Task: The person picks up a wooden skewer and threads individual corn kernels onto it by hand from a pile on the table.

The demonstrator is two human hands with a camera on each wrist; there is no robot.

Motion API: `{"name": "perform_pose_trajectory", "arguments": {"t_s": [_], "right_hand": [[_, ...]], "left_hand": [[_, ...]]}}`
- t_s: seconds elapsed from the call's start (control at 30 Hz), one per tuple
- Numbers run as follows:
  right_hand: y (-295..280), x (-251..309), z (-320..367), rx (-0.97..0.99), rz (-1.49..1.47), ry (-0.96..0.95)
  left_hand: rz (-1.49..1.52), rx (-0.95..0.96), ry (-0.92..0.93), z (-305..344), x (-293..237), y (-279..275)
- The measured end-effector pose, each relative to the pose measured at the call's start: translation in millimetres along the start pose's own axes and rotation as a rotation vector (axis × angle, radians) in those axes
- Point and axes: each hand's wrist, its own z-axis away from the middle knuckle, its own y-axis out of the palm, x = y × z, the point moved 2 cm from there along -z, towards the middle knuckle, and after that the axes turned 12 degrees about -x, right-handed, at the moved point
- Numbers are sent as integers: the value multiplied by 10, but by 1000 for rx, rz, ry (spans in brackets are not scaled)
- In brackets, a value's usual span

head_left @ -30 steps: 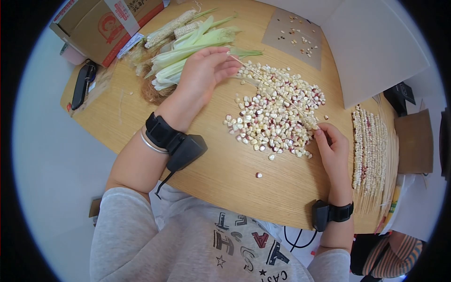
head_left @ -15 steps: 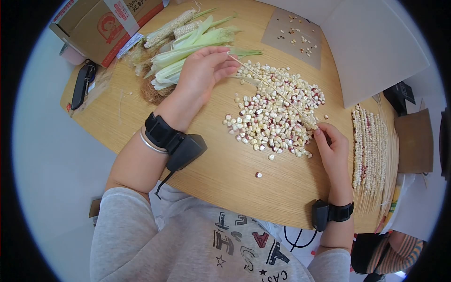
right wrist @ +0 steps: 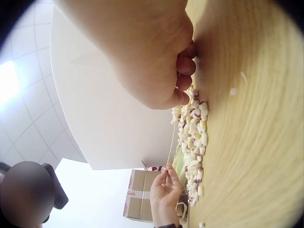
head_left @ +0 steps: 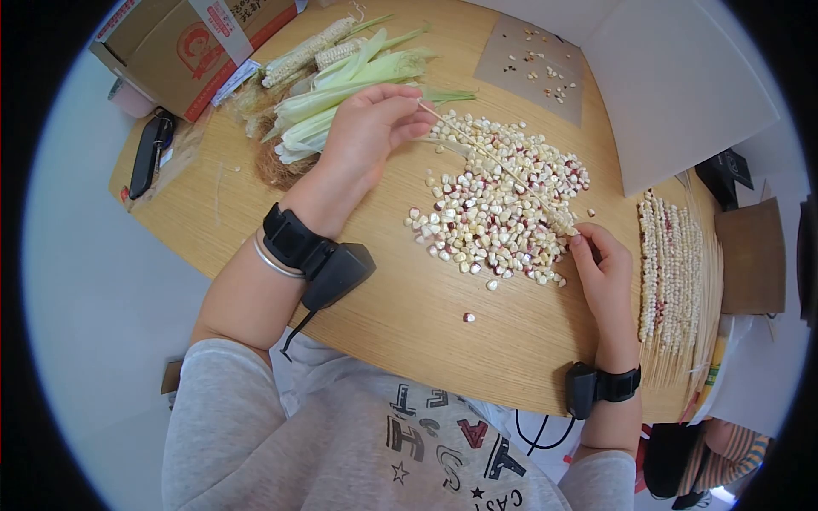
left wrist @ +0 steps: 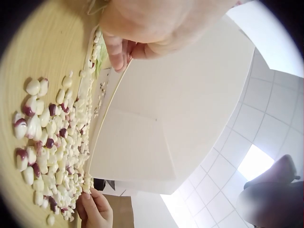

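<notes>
A thin pale stick (head_left: 481,148) spans the space between the two hands, above a pile of white and dark-red corn kernels (head_left: 486,217). My left hand (head_left: 368,128) pinches its upper end between thumb and fingers, beside the green husks. At the other end, my right hand (head_left: 603,268) pinches the stick where a few kernels sit against the fingertips. The left wrist view shows the stick (left wrist: 105,114) slightly bowed, running down to the right hand (left wrist: 96,211). In the right wrist view the left hand (right wrist: 166,192) holds the far end.
Corn husks (head_left: 307,111) and cobs lie at the back left near a cardboard box (head_left: 192,55). Rows of kernels strung on sticks (head_left: 671,272) lie at the right. A grey sheet (head_left: 528,72) with loose kernels is at the back, beside a white panel (head_left: 682,94).
The left hand's fingers have shifted slightly at the stick's upper end. The right hand has stayed in place, holding the other end.
</notes>
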Motion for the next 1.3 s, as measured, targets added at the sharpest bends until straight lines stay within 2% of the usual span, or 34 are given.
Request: {"name": "perform_pose_trajectory", "arguments": {"t_s": [0.13, 0.2, 0.23, 0.3, 0.53, 0.73, 1.0, 1.3], "right_hand": [[-4, 7, 0, -3, 19, -1], [-3, 18, 0, 0, 8, 3], [-2, 21, 1, 2, -3, 8], [0, 11, 1, 3, -9, 8], [0, 19, 4, 5, -18, 12], [4, -9, 8, 20, -37, 27], [2, 4, 8, 27, -21, 13], [6, -9, 10, 30, -11, 6]], "left_hand": [[-4, 23, -7, -5, 3, -6], [179, 31, -139, -2, 8, 1], [180, 31, -139, 4, 0, 5], [263, 60, -287, 26, 9, 19], [262, 59, -293, -11, 33, -3], [239, 22, -220, -5, 46, 10], [190, 71, -151, -2, 36, 17], [189, 85, -168, 36, 32, 56]]}}
